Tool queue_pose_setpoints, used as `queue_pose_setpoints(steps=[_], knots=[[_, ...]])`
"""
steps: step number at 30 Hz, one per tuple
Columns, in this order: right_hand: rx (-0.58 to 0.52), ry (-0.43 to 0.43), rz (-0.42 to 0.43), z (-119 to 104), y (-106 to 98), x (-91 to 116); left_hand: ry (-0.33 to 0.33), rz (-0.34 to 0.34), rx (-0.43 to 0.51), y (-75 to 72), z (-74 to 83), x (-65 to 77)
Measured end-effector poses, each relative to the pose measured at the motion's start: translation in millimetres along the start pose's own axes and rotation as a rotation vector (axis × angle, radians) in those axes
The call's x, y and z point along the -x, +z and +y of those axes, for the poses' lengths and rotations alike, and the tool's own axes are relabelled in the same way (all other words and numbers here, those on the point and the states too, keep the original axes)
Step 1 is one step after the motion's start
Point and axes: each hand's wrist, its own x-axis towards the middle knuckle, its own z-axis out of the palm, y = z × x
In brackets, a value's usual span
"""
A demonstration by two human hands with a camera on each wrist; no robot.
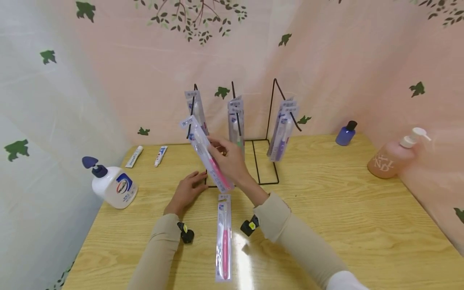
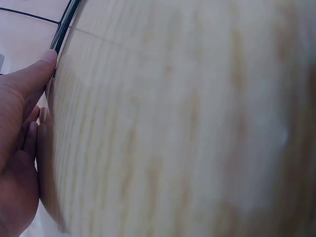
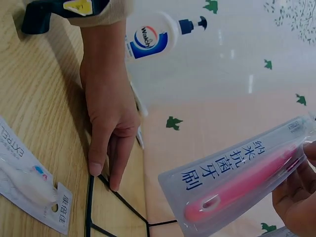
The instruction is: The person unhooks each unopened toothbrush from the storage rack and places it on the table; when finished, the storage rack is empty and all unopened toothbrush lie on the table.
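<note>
woodgrain tabletop (image 1: 344, 209), right hand (image 1: 232, 159) pinching toothbrush pack (image 1: 206, 154), left hand (image 1: 186, 191) seemingly straight-fingered against wire (image 1: 268, 183)

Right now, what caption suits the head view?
Right hand holds packaged pink toothbrush at wire rack; left hand touches its base.

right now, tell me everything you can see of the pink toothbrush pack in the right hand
The flat, pale plastic pack looks closed, with a clear cover over a pink-handled toothbrush and dark blue Chinese print. Held off the wooden table, it tilts, its top leftward in the head view. The right hand grips its edge. Its top overlaps a black wire hook; whether it hangs there I cannot tell.
</note>
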Motion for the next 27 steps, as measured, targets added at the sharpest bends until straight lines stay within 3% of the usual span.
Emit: queue_pose_setpoints(steps=[9, 16, 20, 27], knots=[[0.012, -0.032, -0.081, -9, -8, 22, -0.026, -0.012, 0.007, -2.6, 1.5, 2.3], [-0.040, -0.054, -0.123, -15, -19, 41, -0.022, -0.009, 0.013, -1.8, 0.1, 2.4], [-0.037, 0.016, -0.122, -7, -33, 57, -0.007, -0.009, 0.016, -1.3, 1.0, 2.4], [-0.043, 0.247, -0.124, 30, -54, 89, -0.021, -0.033, 0.017, -2.3, 3.3, 3.5]])
